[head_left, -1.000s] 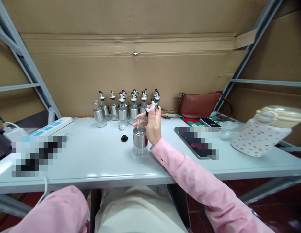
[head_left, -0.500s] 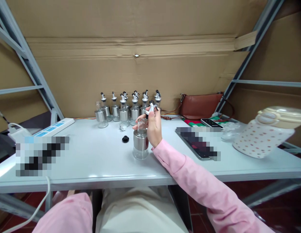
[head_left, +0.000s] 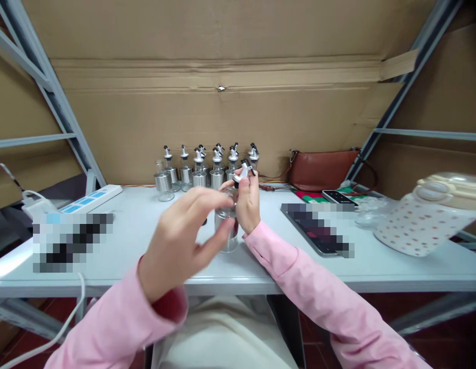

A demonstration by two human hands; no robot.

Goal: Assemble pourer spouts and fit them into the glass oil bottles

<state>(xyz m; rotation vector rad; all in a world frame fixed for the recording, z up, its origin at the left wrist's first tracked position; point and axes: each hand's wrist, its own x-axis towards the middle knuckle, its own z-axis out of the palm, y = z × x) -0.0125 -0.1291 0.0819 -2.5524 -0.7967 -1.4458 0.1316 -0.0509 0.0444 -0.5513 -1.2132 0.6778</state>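
A glass oil bottle with a steel band [head_left: 229, 243] stands upright on the table in front of me. At its neck, my right hand [head_left: 248, 200] grips a white and black pour spout [head_left: 243, 171]; whether the spout touches the bottle's mouth I cannot tell. On the near left side, my left hand [head_left: 187, 230] is slightly blurred, with thumb and fingers spread at the bottle's upper part. It hides much of the bottle. Only a sliver of a small black cap [head_left: 204, 222] shows behind the left fingers.
Several similar bottles [head_left: 199, 178] with spouts stand at the back, beside one without a spout [head_left: 163, 184]. Rightward are a phone [head_left: 314, 230], a brown bag [head_left: 322, 171] and a dotted flask [head_left: 418, 223]. A power strip [head_left: 91, 199] lies left.
My left hand has come up from below the table edge to the bottle, fingers apart. The right hand still holds the spout at the bottle's neck. The view has shifted slightly.
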